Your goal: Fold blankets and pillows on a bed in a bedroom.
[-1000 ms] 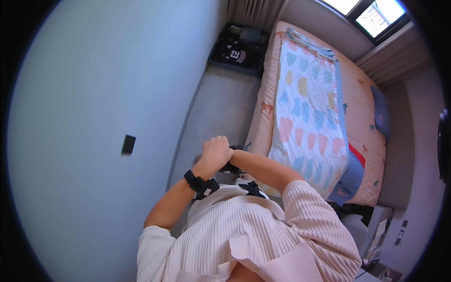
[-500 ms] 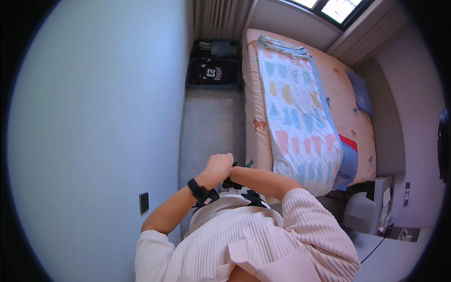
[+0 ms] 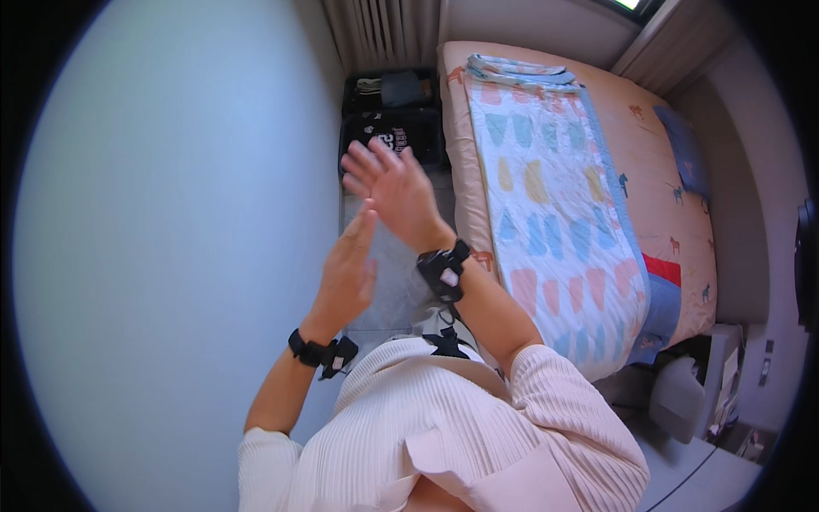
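My left hand (image 3: pixel 345 269) and my right hand (image 3: pixel 401 196) are raised in front of me over the strip of grey floor, both holding nothing. The left fingers are stretched out, and their tips come close to or touch the right palm. Slightly farther forward, the right hand has its fingers spread and blurred at the tips. Each wrist wears a black strap with a small dark box, the left strap box (image 3: pixel 338 358) and the right strap box (image 3: pixel 444 273). Beyond the right hand lies a black garment (image 3: pixel 388 132) with white print, inside an open suitcase (image 3: pixel 345 145).
A bed with a peach sheet (image 3: pixel 644 171) fills the right side. On it lie a patterned quilt (image 3: pixel 546 205), a blue pillow (image 3: pixel 682 154) and blue-red bedding (image 3: pixel 661 299). A pale wall (image 3: pixel 188 213) rises on the left. A grey chair (image 3: pixel 678 397) stands at lower right.
My hands were together at the right wrist, the left one closed over it. They have come apart, opened and moved forward. The view has shifted slightly.
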Demonstrator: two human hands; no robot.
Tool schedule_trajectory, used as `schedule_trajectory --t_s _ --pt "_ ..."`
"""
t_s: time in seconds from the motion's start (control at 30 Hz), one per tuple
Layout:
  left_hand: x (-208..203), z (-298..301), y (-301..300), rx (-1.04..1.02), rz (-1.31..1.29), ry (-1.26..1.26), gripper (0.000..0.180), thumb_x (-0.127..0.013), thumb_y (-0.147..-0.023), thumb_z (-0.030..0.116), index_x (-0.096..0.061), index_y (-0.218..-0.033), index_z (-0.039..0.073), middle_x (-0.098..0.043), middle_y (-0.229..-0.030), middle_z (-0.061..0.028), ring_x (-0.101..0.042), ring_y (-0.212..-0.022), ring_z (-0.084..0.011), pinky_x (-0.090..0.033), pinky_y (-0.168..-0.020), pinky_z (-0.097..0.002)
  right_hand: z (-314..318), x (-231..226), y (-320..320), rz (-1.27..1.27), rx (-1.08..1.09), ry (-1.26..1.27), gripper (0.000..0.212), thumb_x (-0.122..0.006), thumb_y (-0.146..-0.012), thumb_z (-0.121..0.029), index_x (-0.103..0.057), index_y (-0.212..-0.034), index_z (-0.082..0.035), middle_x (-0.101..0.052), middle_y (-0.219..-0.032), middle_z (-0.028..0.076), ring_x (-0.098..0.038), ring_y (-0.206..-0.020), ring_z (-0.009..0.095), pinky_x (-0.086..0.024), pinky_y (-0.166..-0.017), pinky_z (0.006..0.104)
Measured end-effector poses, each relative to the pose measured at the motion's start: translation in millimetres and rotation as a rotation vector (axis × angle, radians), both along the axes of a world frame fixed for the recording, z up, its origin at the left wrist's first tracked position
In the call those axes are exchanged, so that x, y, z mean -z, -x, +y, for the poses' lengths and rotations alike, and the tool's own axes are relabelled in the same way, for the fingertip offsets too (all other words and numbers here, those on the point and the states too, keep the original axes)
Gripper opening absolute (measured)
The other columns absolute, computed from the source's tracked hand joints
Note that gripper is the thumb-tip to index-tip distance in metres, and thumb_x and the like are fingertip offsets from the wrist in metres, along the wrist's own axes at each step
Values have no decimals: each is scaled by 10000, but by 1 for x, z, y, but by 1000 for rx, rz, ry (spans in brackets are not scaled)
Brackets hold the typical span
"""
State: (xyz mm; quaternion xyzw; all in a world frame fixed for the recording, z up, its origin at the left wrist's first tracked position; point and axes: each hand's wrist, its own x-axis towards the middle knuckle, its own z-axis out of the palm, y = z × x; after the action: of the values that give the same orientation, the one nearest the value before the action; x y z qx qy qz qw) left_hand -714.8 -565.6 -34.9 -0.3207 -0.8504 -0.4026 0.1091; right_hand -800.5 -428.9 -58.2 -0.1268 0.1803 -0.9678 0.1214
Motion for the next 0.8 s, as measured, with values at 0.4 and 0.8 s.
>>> schedule_trajectory --t_s 0.4,0.8 --pt "35 126 139 391 168 -148 584 -499 -667 -89 -441 -1236 28 -429 -1293 -183 -414 -1195 -356 -352 -987 -426 130 -10 149 -406 696 397 625 -299 -975 -377 -71 -1413 6 -300 -1376 225 -339 -1273 353 -319 -1054 474" --pt "20 145 312 688 -317 -433 524 -570 -638 -62 -444 -1141 9 -495 -1069 -186 -502 -961 -333 -416 -837 -391 166 -39 273 -348 1010 292 609 -252 -977 -392 -116 -1385 40 -336 -1351 239 -375 -1247 358 -306 -1056 482"
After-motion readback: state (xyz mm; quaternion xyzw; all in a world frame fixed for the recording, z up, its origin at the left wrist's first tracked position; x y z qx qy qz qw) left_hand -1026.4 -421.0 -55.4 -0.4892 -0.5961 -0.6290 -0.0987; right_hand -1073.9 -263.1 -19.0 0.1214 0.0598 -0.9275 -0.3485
